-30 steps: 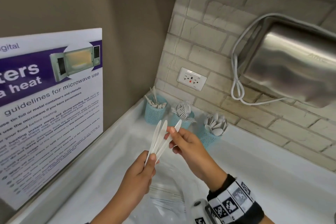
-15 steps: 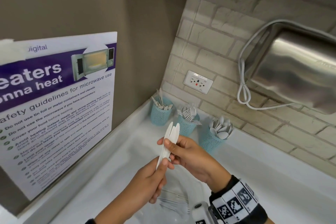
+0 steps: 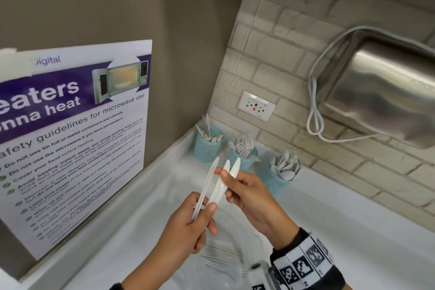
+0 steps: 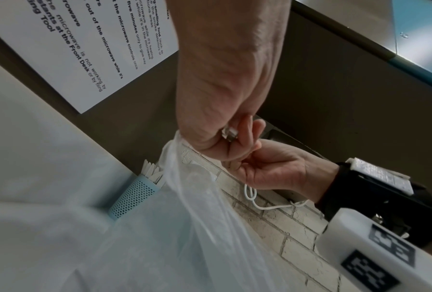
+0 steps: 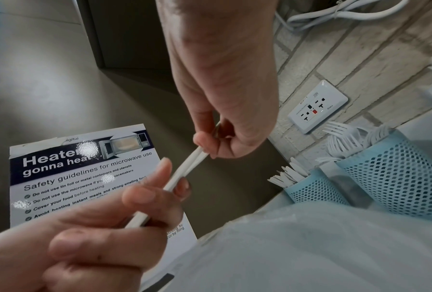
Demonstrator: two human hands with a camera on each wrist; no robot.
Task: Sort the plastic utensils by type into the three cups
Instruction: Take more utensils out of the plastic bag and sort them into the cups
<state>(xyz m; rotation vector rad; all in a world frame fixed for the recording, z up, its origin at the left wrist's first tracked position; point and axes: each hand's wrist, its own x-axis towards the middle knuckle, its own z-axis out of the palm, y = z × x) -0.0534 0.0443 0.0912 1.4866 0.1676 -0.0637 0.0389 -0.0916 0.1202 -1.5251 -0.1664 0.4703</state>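
A white bench runs into a corner between a grey wall with a microwave poster at 9 o'clock and pale brick at 1 o'clock. Three blue mesh cups stand in a row at 12 o'clock: the knife cup in the corner, the fork cup just beside it, the spoon cup next along. Above the bench, the left hand is clenched round the handles of three knives, while the right hand pinches them near the blades. They are plain white plastic, slim and flat, fanned apart at the tips, and likely slippery and springy. A clear bag hangs beneath the hands. To do this well, I would square the three into one bundle, keep a firm pinch, and lower them handle-first into the knife cup, clear of the forks' prongs.
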